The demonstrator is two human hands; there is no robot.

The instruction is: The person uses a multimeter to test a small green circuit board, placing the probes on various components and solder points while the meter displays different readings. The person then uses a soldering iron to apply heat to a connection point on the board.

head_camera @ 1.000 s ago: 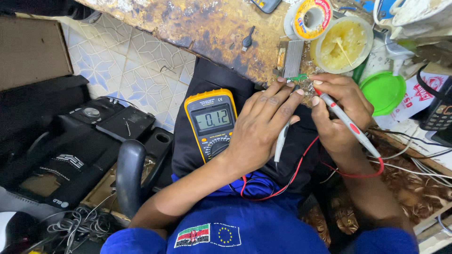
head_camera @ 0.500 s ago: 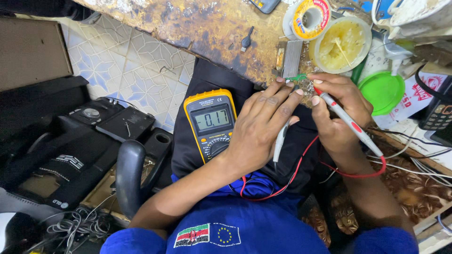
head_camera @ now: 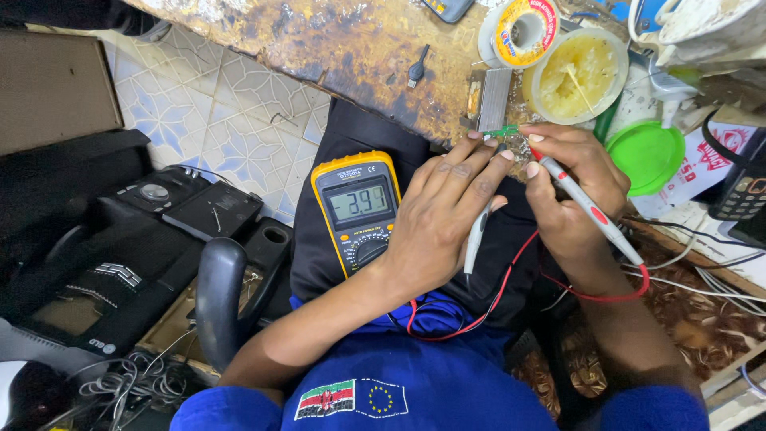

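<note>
A worn, stained table (head_camera: 319,40) runs across the top of the view, above a patterned tile floor (head_camera: 207,112) and a heap of black electronic gear (head_camera: 120,239) at the left. A person in a blue garment (head_camera: 383,391) sits at the table's edge with a black cloth (head_camera: 351,144) over the lap. On that cloth, just left of the hands, lies a yellow multimeter (head_camera: 357,209), face up, its grey screen lit with digits and its dial toward the person.

The left hand (head_camera: 443,223) reaches over the lap, its fingers (head_camera: 479,164) stretched forward and touching a small green circuit board (head_camera: 501,131) at the table's edge; a grey probe (head_camera: 476,236) is tucked under the palm, held there by the thumb side. The right hand (head_camera: 570,187) is curled in a pen grip on a red-tipped test probe (head_camera: 586,206), its point angled down toward the board. A red lead (head_camera: 495,299) loops from the probe across the lap, toward the meter.

Beyond the hands stand a round tub of yellowish paste (head_camera: 576,73), a spool of solder wire (head_camera: 523,30) just left of it, and a small grey metal block (head_camera: 493,97) beside the board. A green lid (head_camera: 648,156) lies at the right, near loose white cables (head_camera: 694,283).
</note>
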